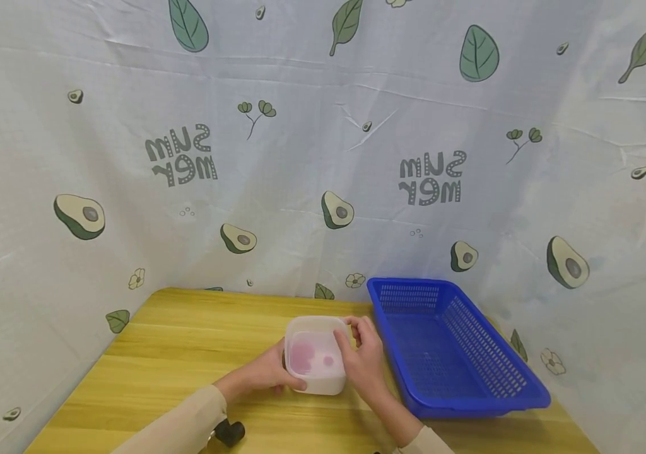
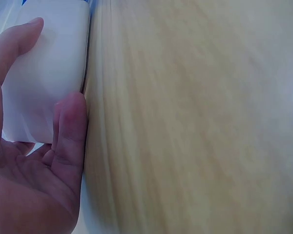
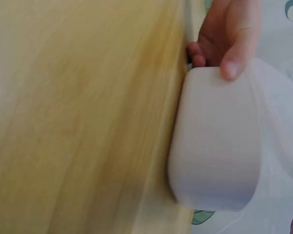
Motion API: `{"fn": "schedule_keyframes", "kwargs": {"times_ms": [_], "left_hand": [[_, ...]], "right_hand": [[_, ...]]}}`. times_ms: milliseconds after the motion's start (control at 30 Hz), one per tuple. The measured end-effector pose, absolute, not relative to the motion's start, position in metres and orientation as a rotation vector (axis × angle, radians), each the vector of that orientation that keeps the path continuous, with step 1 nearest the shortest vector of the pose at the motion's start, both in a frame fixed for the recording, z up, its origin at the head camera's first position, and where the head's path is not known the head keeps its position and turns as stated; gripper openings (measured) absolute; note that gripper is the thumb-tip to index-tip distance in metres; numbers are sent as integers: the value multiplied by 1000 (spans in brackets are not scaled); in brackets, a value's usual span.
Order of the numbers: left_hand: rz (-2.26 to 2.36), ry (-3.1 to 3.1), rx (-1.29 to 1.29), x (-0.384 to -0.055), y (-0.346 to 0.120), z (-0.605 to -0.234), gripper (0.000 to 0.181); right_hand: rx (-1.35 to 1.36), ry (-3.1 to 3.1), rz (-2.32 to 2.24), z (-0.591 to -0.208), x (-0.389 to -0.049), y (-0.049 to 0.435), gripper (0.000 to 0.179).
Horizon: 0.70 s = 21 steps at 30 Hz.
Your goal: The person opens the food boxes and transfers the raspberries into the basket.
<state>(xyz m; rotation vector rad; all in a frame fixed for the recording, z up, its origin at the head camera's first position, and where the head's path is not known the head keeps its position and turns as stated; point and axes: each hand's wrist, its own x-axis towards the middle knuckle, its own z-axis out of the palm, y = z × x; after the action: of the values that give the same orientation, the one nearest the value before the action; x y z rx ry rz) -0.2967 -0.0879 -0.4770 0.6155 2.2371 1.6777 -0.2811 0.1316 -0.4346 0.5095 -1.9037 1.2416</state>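
A white plastic food container (image 1: 323, 383) with rounded corners sits on the wooden table in front of me, and pink patches show through its translucent top. My left hand (image 1: 270, 371) grips its left side, with the thumb along the near wall in the left wrist view. At the far right corner, my right hand (image 1: 364, 359) pinches the rim of the translucent lid, thumb on top. In the right wrist view the lid (image 3: 278, 117) stands tilted away from the container body, raised on the right hand's side. Only a bit of the right hand shows there.
A blue plastic basket (image 1: 404, 378) with perforated walls stands on the table just right of my right hand. The wooden table (image 1: 187, 340) extends to the left. Behind it hangs a white curtain (image 1: 300, 157) printed with avocados and leaves. A black knob-like piece (image 1: 229, 434) shows beside my left sleeve.
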Motion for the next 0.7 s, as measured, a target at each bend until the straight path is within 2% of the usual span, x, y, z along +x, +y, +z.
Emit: {"fn": "schedule_keyframes", "kwargs": {"times_ms": [233,400,500,700], "left_hand": [[1671,2216,634,-296,-90,-474,89],[1644,2218,621,-296,-89,-474,92],[1607,2251,585,-298,-88,-475,98],[1566,2292,547,-297,-89,-475,105]], "right_hand": [[442,-1978,1414,-392,-250,121,9],[433,-2038,1462,-371,-241,120,8],[451,-2039,1453,-361,-243,121,8],[457,-2077,1443,-370,-278,127,7]]}}
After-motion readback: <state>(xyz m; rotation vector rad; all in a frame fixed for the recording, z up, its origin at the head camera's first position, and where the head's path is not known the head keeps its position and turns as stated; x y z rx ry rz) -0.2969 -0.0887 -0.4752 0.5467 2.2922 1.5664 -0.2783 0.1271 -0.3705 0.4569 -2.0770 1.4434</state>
